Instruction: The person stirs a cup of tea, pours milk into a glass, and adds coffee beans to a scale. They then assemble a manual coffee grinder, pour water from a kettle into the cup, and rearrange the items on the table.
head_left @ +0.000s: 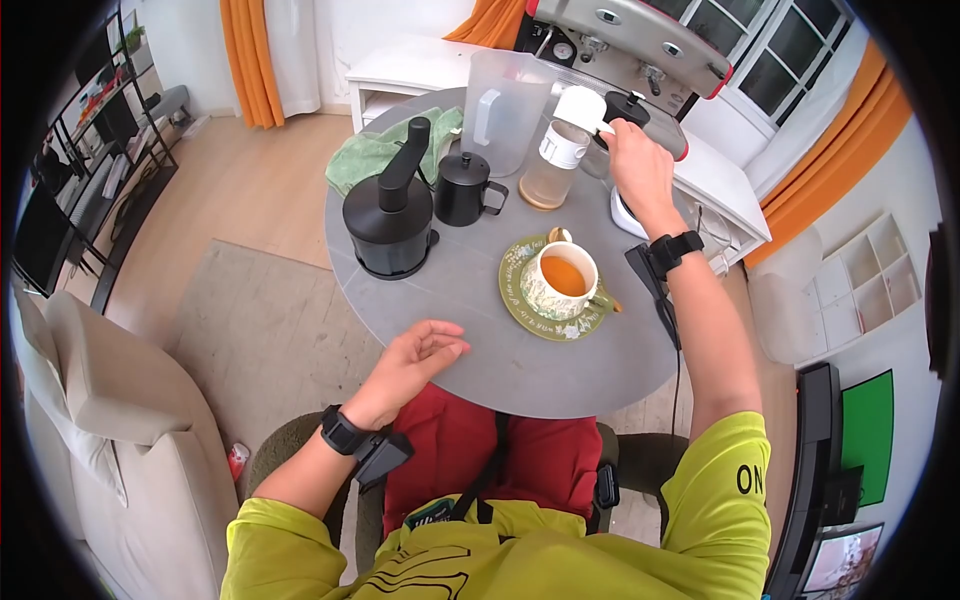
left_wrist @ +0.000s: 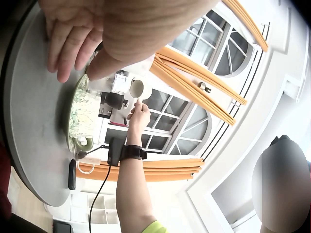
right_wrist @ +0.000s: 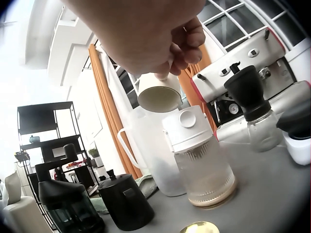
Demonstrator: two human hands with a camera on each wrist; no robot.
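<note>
My right hand (head_left: 640, 170) pinches a small white cup (head_left: 579, 106) by its handle. In the right wrist view the cup (right_wrist: 159, 95) hangs tilted, mouth downward, just above the white top of a clear glass brewer (right_wrist: 206, 170), under the right hand (right_wrist: 141, 34). Whether cup and brewer touch, I cannot tell. My left hand (head_left: 415, 365) lies near the front of the grey round table (head_left: 490, 375), fingers relaxed and holding nothing. Beyond it, a patterned cup (head_left: 540, 290) of orange-brown liquid stands on a green saucer (head_left: 515, 262) with a gold spoon.
At the table's left stand a black grinder (head_left: 388, 230), a black lidded pot (head_left: 463, 190), a green cloth (head_left: 355, 160) and a large clear pitcher (head_left: 505, 115). A black-topped jar (right_wrist: 248, 92) is behind the brewer. An espresso machine (head_left: 625, 60) stands beyond; a cable hangs at right.
</note>
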